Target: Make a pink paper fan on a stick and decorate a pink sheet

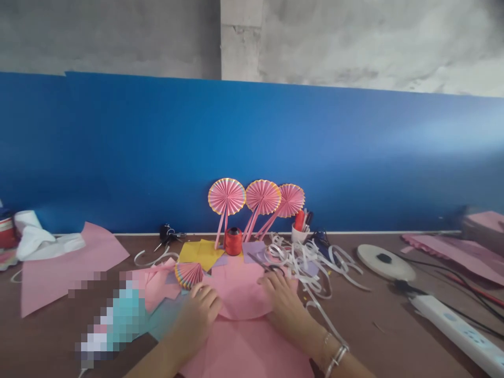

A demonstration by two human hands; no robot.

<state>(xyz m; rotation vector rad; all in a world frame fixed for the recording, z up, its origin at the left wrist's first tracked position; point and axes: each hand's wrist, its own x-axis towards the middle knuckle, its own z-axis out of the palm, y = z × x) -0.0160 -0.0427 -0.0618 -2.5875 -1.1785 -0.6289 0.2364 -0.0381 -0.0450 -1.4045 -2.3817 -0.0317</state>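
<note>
A sheet of pink paper lies between my two hands, its near edge bowed up in a curve. My left hand has its fingers curled on the sheet's left side. My right hand, with a bracelet at the wrist, grips the right side; both thumbs are hidden. More pink paper spreads beneath, closer to me. A small half-opened pleated fan rests just beyond my left fingers. Dark-handled scissors lie beyond my right fingertips.
Three round pink paper fans stand against the blue panel. Nearby are a red spool, yellow paper, tangled white strips and a pen cup. At right are a white disc and a power strip with cables.
</note>
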